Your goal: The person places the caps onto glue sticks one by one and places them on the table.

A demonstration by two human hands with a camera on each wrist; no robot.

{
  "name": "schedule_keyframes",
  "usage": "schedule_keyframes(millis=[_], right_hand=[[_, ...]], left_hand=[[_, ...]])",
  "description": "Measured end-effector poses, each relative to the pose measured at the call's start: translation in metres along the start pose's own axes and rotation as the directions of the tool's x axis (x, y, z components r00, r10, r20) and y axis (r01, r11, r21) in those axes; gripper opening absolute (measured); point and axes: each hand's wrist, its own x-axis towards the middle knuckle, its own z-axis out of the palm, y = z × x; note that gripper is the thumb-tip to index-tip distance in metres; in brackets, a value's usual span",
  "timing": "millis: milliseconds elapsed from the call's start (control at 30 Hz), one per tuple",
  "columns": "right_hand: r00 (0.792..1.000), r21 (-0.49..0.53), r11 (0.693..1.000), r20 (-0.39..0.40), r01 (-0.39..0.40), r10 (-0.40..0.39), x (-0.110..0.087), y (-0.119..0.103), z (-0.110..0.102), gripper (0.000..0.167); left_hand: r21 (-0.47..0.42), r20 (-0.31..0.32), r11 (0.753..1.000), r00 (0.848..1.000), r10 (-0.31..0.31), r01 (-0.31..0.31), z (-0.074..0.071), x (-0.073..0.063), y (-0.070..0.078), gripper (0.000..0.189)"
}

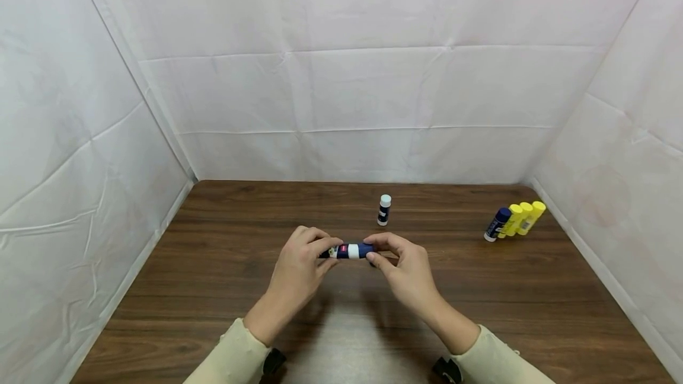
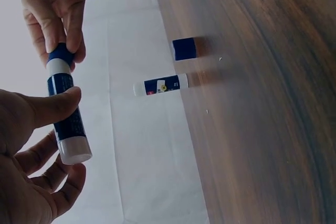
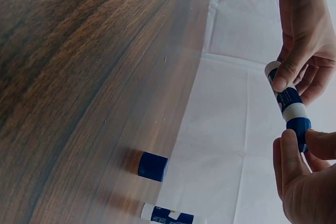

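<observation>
Both hands hold a glue stick point(image 1: 349, 251) level above the table, with its blue label, white collar and blue end showing. My left hand point(image 1: 301, 262) grips the labelled body between thumb and fingers; in the left wrist view its white base point(image 2: 75, 149) points toward the camera. The fingertips of my right hand point(image 1: 408, 271) pinch the blue end point(image 3: 299, 128). Beyond the hands, a second glue stick point(image 1: 384, 210) with a pale white top stands upright. A loose blue cap point(image 3: 153, 166) sits on the table near it, mostly hidden behind my right hand in the head view.
Toward the right side of the brown wooden table point(image 1: 240, 212) stands a blue-capped glue stick point(image 1: 497, 224) beside several yellow tubes point(image 1: 525, 218) in a row. White sheet walls point(image 1: 341, 93) enclose the table at the back and both sides.
</observation>
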Motion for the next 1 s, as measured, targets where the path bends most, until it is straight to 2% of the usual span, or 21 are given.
schedule_keyframes(millis=[267, 700, 1000], right_hand=[[1.0, -0.011, 1.0, -0.02, 0.005, -0.005, -0.0007, -0.0004, 0.0015, 0.024], [1.0, 0.026, 1.0, -0.031, -0.004, 0.005, -0.0015, -0.0003, 0.0025, 0.023], [1.0, 0.024, 1.0, -0.028, 0.009, -0.008, -0.0008, -0.0007, 0.003, 0.022]], left_hand=[[0.026, 0.031, 1.0, 0.999, 0.015, -0.016, -0.0039, 0.0013, 0.0021, 0.035], [0.055, 0.012, 0.997, 0.999, 0.045, -0.046, -0.0049, 0.0025, 0.0038, 0.035], [0.08, 0.013, 0.992, 0.996, 0.092, -0.093, -0.0057, 0.0057, 0.0073, 0.035]])
